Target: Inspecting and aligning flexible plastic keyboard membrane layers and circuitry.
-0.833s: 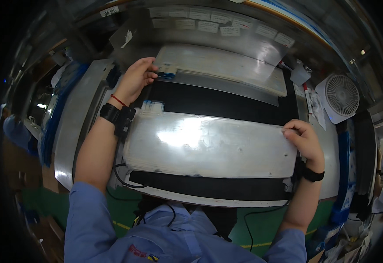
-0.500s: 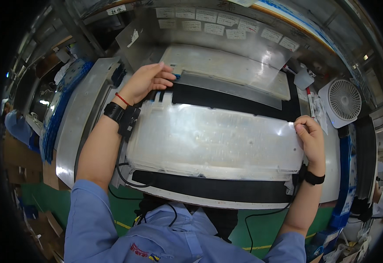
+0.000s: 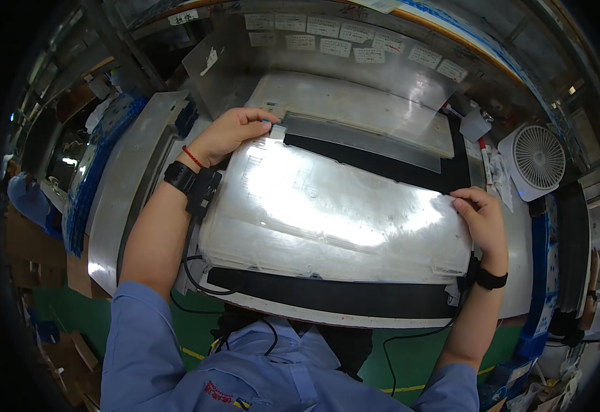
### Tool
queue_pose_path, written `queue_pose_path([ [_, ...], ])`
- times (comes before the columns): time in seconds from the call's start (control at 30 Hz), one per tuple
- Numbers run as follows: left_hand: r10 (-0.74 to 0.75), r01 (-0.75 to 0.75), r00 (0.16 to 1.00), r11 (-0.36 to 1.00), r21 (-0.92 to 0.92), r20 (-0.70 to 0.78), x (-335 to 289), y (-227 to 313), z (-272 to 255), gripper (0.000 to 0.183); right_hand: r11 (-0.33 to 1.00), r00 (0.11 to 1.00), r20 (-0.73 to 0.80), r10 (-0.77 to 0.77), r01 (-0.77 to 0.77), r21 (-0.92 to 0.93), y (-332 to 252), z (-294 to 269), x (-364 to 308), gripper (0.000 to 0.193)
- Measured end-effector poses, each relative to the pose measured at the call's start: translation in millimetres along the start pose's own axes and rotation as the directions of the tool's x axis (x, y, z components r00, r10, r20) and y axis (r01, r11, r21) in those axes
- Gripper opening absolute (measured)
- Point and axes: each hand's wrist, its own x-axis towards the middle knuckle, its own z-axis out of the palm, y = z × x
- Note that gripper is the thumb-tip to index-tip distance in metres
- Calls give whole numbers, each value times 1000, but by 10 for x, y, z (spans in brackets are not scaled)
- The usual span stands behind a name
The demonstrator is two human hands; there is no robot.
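Note:
A shiny, see-through plastic sheet (image 3: 334, 199) lies slanted over a stack of similar clear sheets (image 3: 259, 264) in front of me. At its far left corner, my left hand (image 3: 234, 134) is closed, thumb and forefinger pinching a small tab with a bluish bit. The far right corner is in the grip of my right hand (image 3: 484, 218), its thumb on top and the fingers curled round the edge. Strong glare covers the sheet's left and middle. Behind it a grey translucent strip (image 3: 361, 143) rests against a pale flat panel (image 3: 348, 103).
A black mat (image 3: 341, 294) shows along the table's near side. At the right stand a white fan (image 3: 536, 159), a red marker (image 3: 484, 152) and a white bottle (image 3: 475, 125). Metal panels (image 3: 132, 178) line the left. Paper labels (image 3: 322, 26) cover the back wall; a cable (image 3: 200, 283) hangs in front.
My left hand has closed from loosely spread fingers to a pinch at the corner. The top sheet's left end has shifted away from me, and my right hand has moved slightly left.

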Motion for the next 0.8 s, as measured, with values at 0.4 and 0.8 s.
queue_pose_path([
  [0.4, 112, -112, 990, 994, 1, -88, 58, -78, -61, 24, 978, 989, -140, 48, -17, 210, 40, 25, 3, 5],
  [0.8, 47, -76, 987, 980, -186, -156, 52, -36, -85, 33, 972, 964, -252, 82, -21, 235, 116, -5, 36, 8],
])
